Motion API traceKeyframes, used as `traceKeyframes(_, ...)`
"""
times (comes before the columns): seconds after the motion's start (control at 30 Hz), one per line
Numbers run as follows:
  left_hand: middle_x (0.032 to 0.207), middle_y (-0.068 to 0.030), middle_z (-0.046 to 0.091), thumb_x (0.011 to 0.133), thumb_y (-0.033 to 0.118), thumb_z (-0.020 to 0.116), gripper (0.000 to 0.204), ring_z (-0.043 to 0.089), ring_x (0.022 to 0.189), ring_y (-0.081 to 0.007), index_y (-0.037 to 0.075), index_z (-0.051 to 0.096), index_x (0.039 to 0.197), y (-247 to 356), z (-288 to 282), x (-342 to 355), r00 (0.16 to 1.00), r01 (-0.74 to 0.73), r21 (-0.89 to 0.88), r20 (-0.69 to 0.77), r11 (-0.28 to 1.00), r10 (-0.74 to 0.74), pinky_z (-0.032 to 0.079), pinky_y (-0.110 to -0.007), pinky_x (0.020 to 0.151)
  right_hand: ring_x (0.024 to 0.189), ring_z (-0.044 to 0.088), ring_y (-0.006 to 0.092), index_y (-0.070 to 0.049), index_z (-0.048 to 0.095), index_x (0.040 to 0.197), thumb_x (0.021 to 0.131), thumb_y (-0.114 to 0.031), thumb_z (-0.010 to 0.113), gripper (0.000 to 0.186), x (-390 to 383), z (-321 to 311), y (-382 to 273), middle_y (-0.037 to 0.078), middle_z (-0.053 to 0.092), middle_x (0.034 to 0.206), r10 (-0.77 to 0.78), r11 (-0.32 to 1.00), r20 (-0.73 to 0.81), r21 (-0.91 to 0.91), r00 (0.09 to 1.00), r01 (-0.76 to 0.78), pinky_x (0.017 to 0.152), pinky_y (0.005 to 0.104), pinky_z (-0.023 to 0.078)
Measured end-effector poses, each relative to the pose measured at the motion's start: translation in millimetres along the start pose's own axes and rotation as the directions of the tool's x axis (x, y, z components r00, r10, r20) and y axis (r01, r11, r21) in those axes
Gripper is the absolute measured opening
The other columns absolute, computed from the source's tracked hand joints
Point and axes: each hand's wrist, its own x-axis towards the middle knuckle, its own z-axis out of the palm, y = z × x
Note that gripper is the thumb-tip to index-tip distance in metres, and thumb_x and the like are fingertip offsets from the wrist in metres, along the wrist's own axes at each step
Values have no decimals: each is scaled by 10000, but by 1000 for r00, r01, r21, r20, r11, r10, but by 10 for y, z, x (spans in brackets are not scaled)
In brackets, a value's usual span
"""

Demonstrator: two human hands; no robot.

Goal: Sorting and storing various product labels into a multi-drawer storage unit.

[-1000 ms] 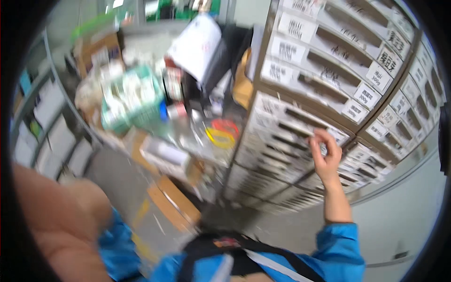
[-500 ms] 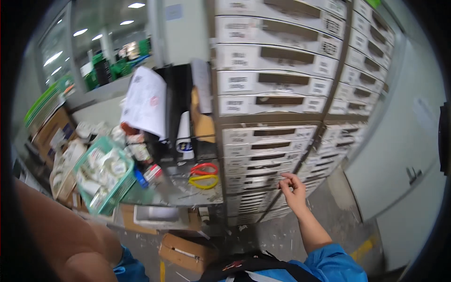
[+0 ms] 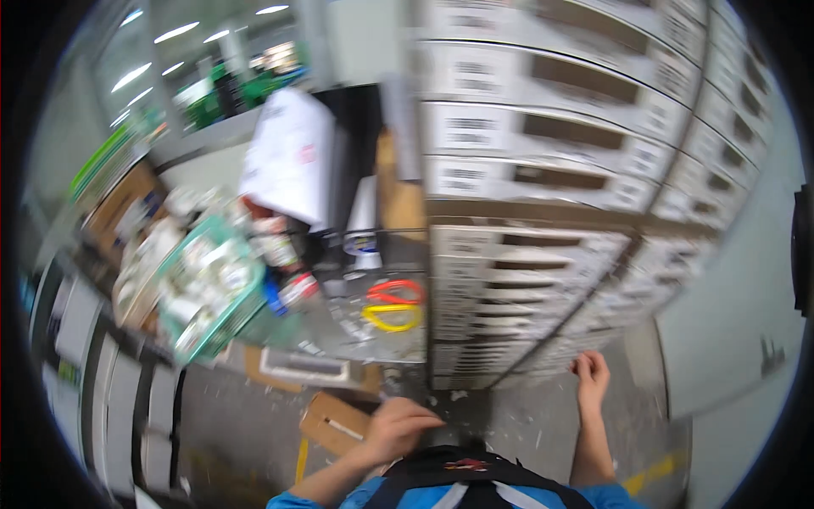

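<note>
My left hand is low in front of my body, above a brown cardboard box on the floor. Its fingers are stretched out toward the right, a little blurred, and I see nothing in them. Off to the right, my right hand hangs beside the lower part of a tall stack of white drawer boxes. Its fingers are loosely bent and slightly apart, and nothing shows in them. The boxes carry labels and have dark cut-out slots in front. Neither hand visibly touches a box.
Left of the stack, a bench bears red-and-yellow-handled scissors, hanging papers and a teal basket of white items. A pale door stands at the right. Grey drawers line the left.
My view has swung left, so the stack sits farther right. My left arm, raised large at the left before, is now low with its hand in front of me. My right hand has dropped away from the stack.
</note>
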Motion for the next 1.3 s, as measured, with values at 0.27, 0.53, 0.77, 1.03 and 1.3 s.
traceKeyframes(0.27,688,-51,589,726,67,697,138,557,638,-200,57,663,859,54,-392,-233,945,240,103,-254,965,-208,420,-318,652,602,499,77,-16,524,819,908,-135,539,149,-51,691,235,9,513,651,27,994,338,87,941,-60,546,206,400)
traceKeyframes(0.53,741,-51,619,725,37,692,153,585,674,-191,54,662,874,-102,-831,-785,879,323,128,-409,938,-246,426,-314,650,604,488,77,0,535,903,899,-79,535,79,-410,1587,-7,29,537,679,-38,999,499,51,866,15,568,202,390)
traceKeyframes(0.77,745,-42,622,707,37,714,169,592,688,-184,69,663,865,-319,-1143,-1080,865,335,105,-429,936,-261,434,-303,661,667,456,57,2,551,938,871,-66,547,96,-605,2089,-242,4,518,762,-61,985,431,-117,900,123,614,190,376)
traceKeyframes(1.03,737,-38,630,696,61,726,178,598,691,-195,91,669,861,-413,-1215,-1351,861,352,33,-402,935,-310,442,-315,661,650,399,73,-8,558,900,857,-53,556,62,-497,2300,-19,-9,451,754,-242,891,473,-237,847,387,590,206,354)
traceKeyframes(1.3,762,-39,647,682,46,722,175,605,701,-209,84,671,845,-574,-1345,-1331,851,342,-16,-418,939,-317,430,-320,644,663,477,138,-4,585,880,821,-50,565,77,-587,2263,-230,65,518,753,-209,847,385,-388,899,363,598,264,391)
